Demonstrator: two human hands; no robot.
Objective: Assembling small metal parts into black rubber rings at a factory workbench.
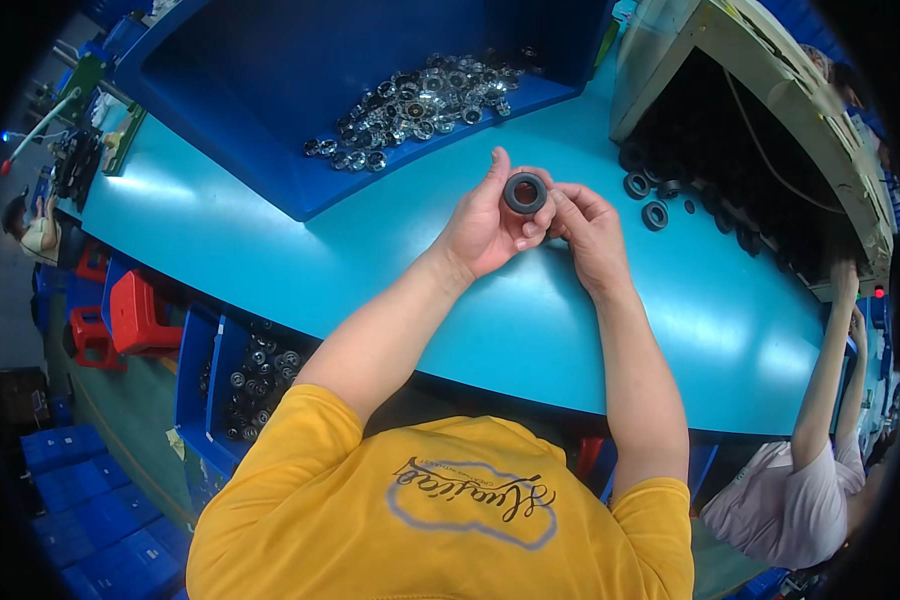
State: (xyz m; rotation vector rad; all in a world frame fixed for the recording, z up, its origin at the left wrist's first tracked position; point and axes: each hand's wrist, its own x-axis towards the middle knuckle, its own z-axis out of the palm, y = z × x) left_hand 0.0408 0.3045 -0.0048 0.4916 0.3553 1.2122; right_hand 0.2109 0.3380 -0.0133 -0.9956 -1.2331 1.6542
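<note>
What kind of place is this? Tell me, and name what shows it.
Probably a factory assembly bench: a blue bin of metal bearings, black rubber rings spilling from a box, and a co-worker alongside.

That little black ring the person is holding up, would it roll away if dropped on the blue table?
Probably: the black ring is round, so on edge it could roll across the smooth table. Flat, like the loose rings nearby, it would likely stay. The left hand pinches it easily, so it seems light.

The left hand (485, 222) pinches a black rubber ring (525, 193) at its fingertips, and the right hand (590, 232) touches the ring from beside it. Beyond both hands, a blue bin (270, 150) holds shiny metal bearings (420, 105) (heaped loosely); under them lies the teal surface (530, 320).
</note>
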